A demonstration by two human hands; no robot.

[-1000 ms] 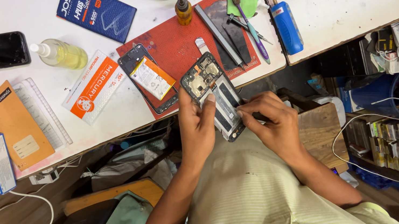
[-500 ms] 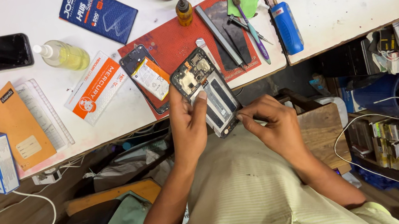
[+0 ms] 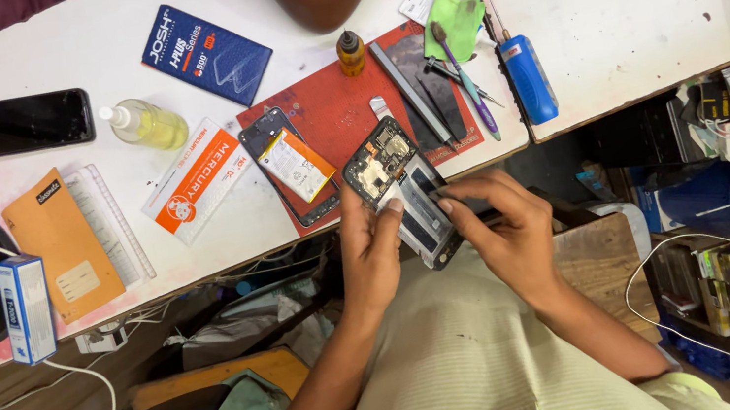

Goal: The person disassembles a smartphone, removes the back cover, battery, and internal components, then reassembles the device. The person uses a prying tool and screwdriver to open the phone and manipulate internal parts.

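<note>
Opened phone [image 3: 404,190] was held off the counter's [image 3: 106,40] near edge, just past the red mat [image 3: 325,122] | left hand [image 3: 371,252] fingers closed on its left side | right hand [image 3: 509,229] fingers pinched its right edge | second opened phone [image 3: 293,166] lay on the mat.

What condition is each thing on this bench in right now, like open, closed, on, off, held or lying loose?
Opened phone: back off, insides showing, held by left hand and right hand.
Second phone: back off, lying on red mat.
Black phone: screen dark, cable attached.
Yellow bottle: lying on its side.
Blue tool: lying untouched.
</note>
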